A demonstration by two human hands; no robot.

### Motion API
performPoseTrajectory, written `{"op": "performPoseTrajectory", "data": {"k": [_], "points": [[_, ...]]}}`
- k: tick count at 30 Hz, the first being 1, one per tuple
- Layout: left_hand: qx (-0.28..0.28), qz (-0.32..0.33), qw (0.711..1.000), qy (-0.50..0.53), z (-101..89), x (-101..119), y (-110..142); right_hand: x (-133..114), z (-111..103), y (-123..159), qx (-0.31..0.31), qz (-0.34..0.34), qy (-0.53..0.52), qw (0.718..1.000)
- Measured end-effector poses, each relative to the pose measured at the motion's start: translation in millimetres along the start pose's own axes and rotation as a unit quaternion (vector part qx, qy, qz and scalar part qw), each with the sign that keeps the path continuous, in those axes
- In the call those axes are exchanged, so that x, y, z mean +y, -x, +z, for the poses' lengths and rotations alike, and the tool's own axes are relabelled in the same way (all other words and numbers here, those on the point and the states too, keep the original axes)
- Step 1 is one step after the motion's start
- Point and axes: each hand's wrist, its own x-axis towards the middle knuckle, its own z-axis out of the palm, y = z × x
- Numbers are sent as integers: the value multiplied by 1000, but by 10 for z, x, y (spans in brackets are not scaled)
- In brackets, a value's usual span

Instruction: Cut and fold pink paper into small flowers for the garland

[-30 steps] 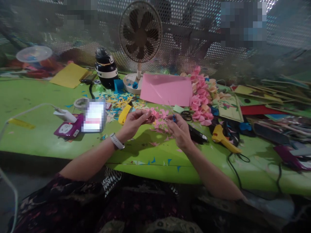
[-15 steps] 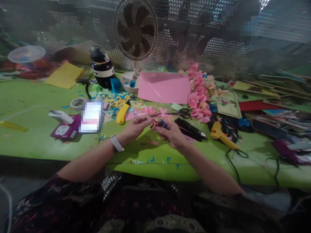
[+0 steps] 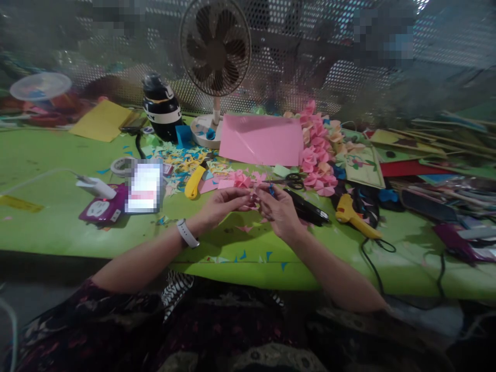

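My left hand (image 3: 227, 205), with a white band at the wrist, pinches one side of a small piece of pink paper (image 3: 253, 199). From the other side, the fingertips of my right hand (image 3: 279, 212) close on the same piece. Something small and blue (image 3: 272, 190) shows at my right fingers; its kind is too small to tell. The fingers cover most of the paper. Just beyond the hands lie pink paper petals (image 3: 242, 179) and black-handled scissors (image 3: 295, 181). A black stapler (image 3: 308, 207) rests right beside my right hand.
A yellow cutter (image 3: 195, 181), paper scraps (image 3: 186, 161) and a phone (image 3: 143, 186) on a purple power strip (image 3: 103, 212) lie leftward. Rightward is a yellow glue gun (image 3: 354, 217) with its cord. Behind stand a fan (image 3: 215, 51), a black bottle (image 3: 160, 111), pink sheets (image 3: 260, 139) and paper flowers (image 3: 315, 150).
Both hands have shifted slightly right, and my right hand has turned so its fingers point more upward. The blue bit moved up and right with it. The pink paper stays between the fingertips.
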Motion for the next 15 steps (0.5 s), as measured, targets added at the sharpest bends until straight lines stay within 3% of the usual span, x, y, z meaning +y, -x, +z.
{"op": "performPoseTrajectory", "data": {"k": [5,15], "points": [[4,6,1000,-15,26,-2,14,9,0,-17,27,-19,-12,999],[21,15,1000,16,31,47,5,42,-16,-22,20,-37,1,999]]}}
